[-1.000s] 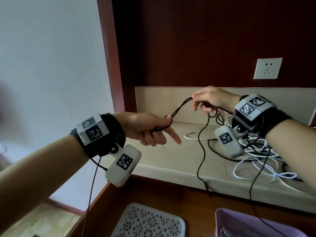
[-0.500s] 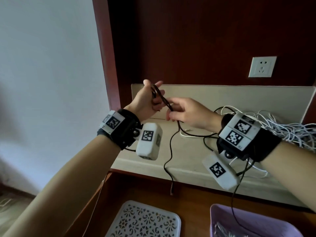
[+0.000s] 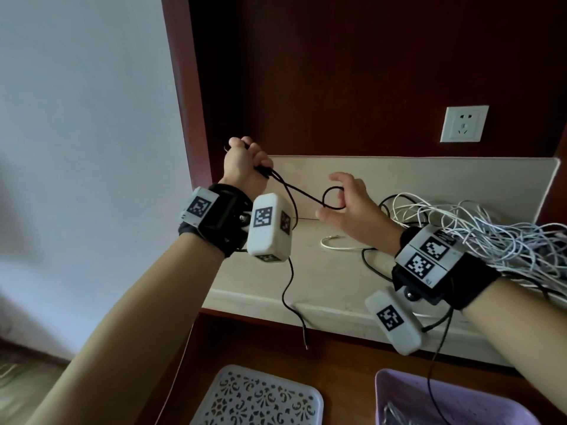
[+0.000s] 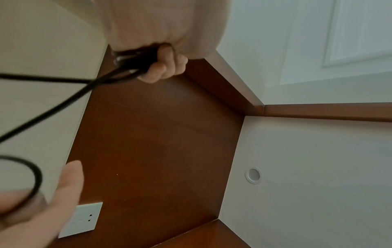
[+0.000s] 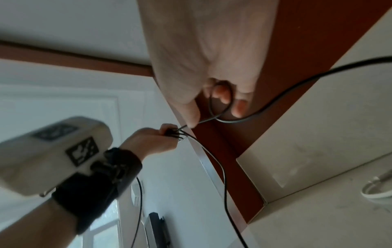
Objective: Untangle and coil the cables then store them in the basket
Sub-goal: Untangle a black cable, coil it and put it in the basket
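The left hand [image 3: 245, 167] is fisted round several gathered loops of thin, round black cable [image 3: 302, 194], held up above the left end of the smooth beige worktop [image 3: 331, 271]. The right hand [image 3: 352, 210] is spread loose, a small loop of cable round its fingers [image 5: 237, 107]. White cables [image 3: 491, 237] tangle far right; the lilac perforated basket [image 3: 399, 391] sits near, below the worktop's edge.

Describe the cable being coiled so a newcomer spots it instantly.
Start at the beige counter below the wall socket. Above its left end, the left hand grips a bundle of black cable, one strand running to a loop at the right hand. It is thin, black and lifted; the white cables lie heaped.
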Available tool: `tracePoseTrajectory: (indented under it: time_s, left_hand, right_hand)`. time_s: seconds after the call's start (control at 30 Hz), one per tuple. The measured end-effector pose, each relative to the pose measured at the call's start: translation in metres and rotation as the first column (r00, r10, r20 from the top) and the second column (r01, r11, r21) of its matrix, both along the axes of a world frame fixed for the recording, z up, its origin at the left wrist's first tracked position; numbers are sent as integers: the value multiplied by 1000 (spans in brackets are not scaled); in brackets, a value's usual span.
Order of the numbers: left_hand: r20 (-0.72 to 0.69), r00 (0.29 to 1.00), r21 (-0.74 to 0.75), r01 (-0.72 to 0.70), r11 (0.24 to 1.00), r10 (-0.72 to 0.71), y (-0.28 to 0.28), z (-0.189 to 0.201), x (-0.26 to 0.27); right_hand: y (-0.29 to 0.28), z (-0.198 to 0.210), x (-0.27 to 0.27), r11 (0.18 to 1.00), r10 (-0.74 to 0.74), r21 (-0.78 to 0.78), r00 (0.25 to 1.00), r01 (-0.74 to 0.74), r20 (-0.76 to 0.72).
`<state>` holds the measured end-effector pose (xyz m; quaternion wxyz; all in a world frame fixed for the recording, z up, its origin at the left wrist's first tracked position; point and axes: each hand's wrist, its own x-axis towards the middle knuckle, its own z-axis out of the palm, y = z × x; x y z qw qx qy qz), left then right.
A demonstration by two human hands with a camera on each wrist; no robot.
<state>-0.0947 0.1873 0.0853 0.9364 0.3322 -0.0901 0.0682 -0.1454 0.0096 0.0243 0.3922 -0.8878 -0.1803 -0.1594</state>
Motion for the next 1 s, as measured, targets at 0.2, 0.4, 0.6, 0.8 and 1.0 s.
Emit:
tracePoseTrajectory:
  time_s: [0.2, 0.4, 0.6, 0.8, 1.0]
  left_hand:
    - [5, 987, -19, -158, 987, 158, 22, 11, 5]
    - [-48, 960, -77, -281, 957, 277, 74, 20, 18]
    - [-39, 957, -50, -288, 956, 286, 86, 29, 18]
    - [21, 999, 73, -34, 997, 32, 57, 27, -6]
    - [63, 957, 110, 275, 955, -283, 35, 18, -26]
  right_hand:
    - [-10, -24, 12, 963, 59, -253, 987, -95, -148]
    - [-32, -25, 19, 871, 122, -448, 973, -201, -198]
    - [-29, -24, 41, 865, -9, -493, 981, -90, -193]
    - [20, 7, 36, 906, 152, -331, 934, -263, -324]
    - [84, 26, 25, 913, 406, 51, 892, -404, -198]
